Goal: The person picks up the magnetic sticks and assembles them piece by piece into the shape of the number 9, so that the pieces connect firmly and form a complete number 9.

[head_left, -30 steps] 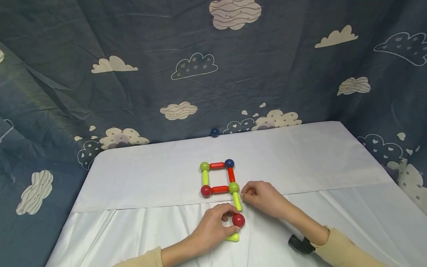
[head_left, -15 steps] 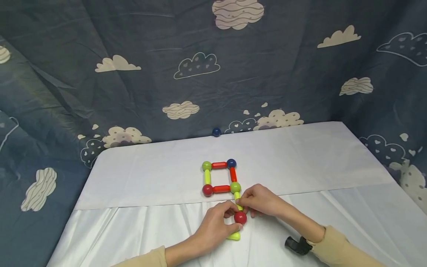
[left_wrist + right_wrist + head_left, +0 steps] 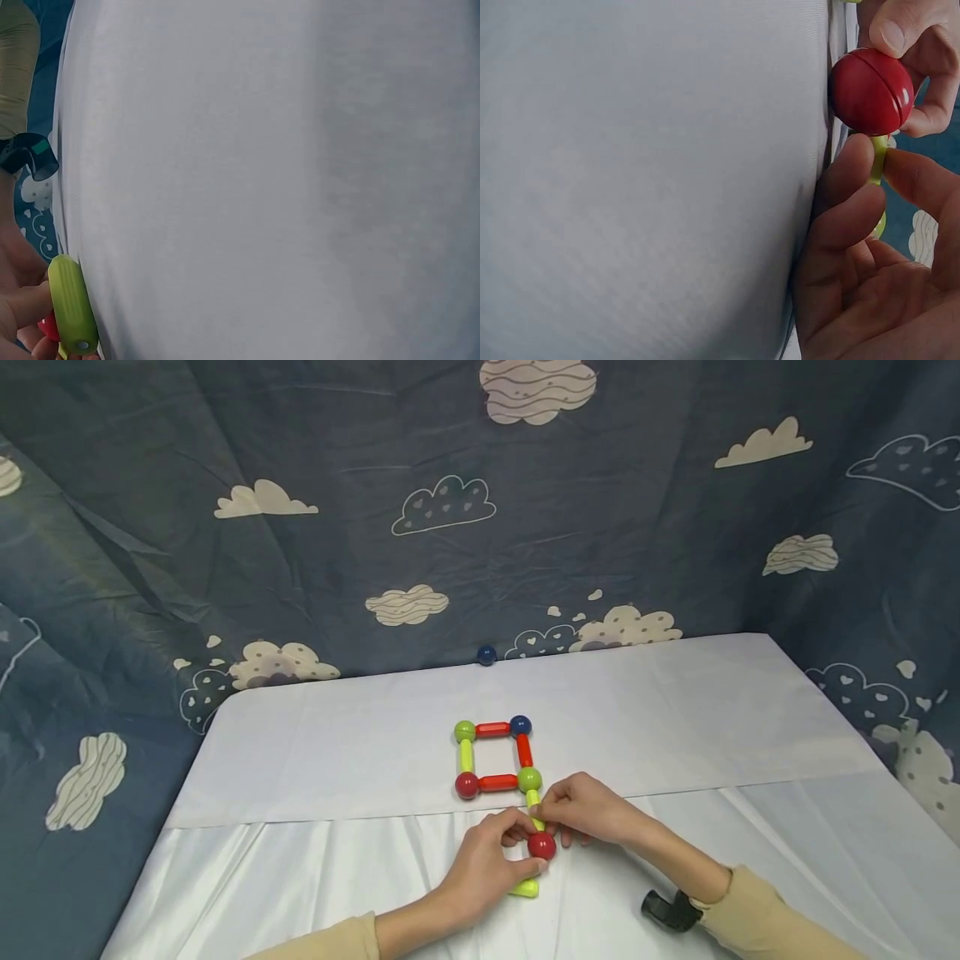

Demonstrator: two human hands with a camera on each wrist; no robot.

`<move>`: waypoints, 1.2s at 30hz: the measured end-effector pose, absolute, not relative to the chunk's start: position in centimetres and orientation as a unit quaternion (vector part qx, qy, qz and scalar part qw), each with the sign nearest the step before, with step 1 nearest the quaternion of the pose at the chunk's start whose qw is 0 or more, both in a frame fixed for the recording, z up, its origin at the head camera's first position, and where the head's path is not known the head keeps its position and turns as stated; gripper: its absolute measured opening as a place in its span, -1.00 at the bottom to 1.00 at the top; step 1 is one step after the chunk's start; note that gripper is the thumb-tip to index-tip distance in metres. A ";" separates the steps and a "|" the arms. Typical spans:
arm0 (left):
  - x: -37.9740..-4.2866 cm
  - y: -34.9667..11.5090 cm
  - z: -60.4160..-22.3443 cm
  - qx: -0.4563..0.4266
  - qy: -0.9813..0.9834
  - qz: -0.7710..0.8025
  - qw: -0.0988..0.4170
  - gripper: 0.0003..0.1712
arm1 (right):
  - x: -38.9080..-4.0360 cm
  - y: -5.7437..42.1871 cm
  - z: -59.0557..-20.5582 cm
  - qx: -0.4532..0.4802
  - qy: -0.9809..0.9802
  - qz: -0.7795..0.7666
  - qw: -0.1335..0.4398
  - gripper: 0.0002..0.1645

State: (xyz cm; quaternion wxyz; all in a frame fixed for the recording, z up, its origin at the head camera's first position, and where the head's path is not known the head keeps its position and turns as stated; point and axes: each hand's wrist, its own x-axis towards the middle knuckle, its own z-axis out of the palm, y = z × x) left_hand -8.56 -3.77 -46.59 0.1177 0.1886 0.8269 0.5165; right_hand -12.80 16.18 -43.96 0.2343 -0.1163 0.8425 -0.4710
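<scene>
My left hand (image 3: 483,870) pinches a red ball (image 3: 542,846) between thumb and fingers. With thumb and fingertips, my right hand (image 3: 588,810) grips a light-green rod (image 3: 534,798). That rod runs from the red ball up to a green ball (image 3: 529,778), a corner of a square of rods and balls. A second green rod (image 3: 527,888) shows just below the left thumb, partly hidden by the hand; it looks thick and ribbed in the left wrist view. The right wrist view shows the red ball's seam, with the left thumb on its top.
The square also has a red ball (image 3: 467,786), another green ball (image 3: 465,732) and a blue ball (image 3: 521,726), joined by red and green rods. A loose blue ball (image 3: 487,655) lies at the white table's (image 3: 675,710) back edge, before a cloud-patterned curtain (image 3: 300,568).
My right hand has moved from beside the rod to grip it. The red ball, held by my left hand, has come up against the rod's lower end.
</scene>
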 end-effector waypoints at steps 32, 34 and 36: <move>-8.8 -5.9 -45.4 0.226 0.832 0.486 0.145 -0.72 | -8.8 17.0 -43.5 -0.168 0.874 -0.421 0.175 -0.74; -8.7 -6.6 -45.3 0.240 0.838 0.467 0.147 -0.73 | -8.8 16.9 -43.5 -0.168 0.874 -0.421 0.178 -0.74; -8.7 -7.3 -45.3 0.268 0.846 0.437 0.149 -0.72 | -8.9 16.9 -43.5 -0.167 0.874 -0.418 0.180 -0.74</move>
